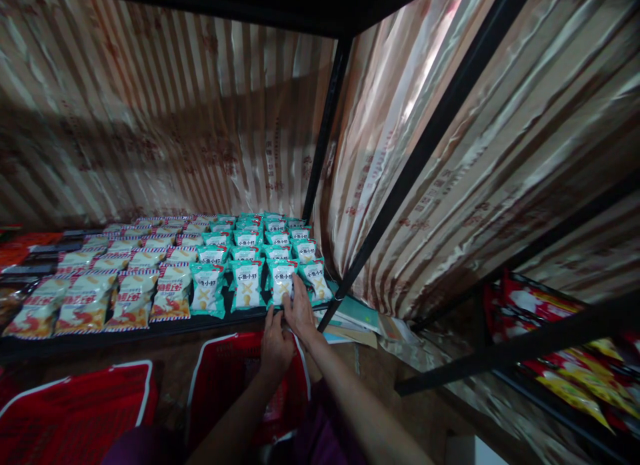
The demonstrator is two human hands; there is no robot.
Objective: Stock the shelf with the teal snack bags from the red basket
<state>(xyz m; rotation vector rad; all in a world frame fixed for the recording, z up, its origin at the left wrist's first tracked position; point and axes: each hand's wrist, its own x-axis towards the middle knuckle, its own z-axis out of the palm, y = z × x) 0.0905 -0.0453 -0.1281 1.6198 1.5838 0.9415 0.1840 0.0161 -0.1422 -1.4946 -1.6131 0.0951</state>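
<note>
Rows of teal-and-white snack bags stand upright at the right end of a low black shelf (165, 328). My right hand (301, 313) is at the lower right of one front-row teal snack bag (281, 278), thumb over its front and fingers along its right side. Just below that bag's bottom edge is my left hand (276, 345), its fingers partly bent and apart, with nothing visible in them. Another teal bag (316, 282) stands right beside my right fingers. Beneath my hands sits a red basket (220, 378) with a white handle.
White-and-orange snack bags (130, 298) fill the shelf's middle. A second red basket (75, 412) stands lower left. Black metal posts (395, 192) cross the right side before a striped plastic curtain (240, 118). Red and yellow packets (565, 365) lie on another shelf at right.
</note>
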